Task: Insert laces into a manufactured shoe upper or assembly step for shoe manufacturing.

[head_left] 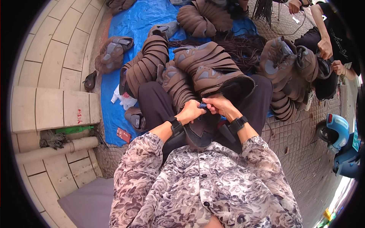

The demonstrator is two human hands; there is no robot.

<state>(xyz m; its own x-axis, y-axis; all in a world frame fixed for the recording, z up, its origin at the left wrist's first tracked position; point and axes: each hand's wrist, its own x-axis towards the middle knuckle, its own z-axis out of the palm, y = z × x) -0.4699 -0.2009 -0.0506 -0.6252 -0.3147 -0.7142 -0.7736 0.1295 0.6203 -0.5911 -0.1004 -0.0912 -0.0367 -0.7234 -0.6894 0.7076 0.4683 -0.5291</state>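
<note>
Hands together over the lap now: the right hand [221, 106] pinches a small blue piece [203, 105], thumb and forefinger closed, while the left hand [191, 111] curls in beside it (its exact grip, I can't tell). Right below, a dark shoe upper [198, 128]; beyond, stacked brown uppers [207, 62] fan out.

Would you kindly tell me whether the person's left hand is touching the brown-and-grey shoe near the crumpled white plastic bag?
Apart. In the head view, the dark trouser leg lies between the left hand and the brown-and-grey shoe.
</note>
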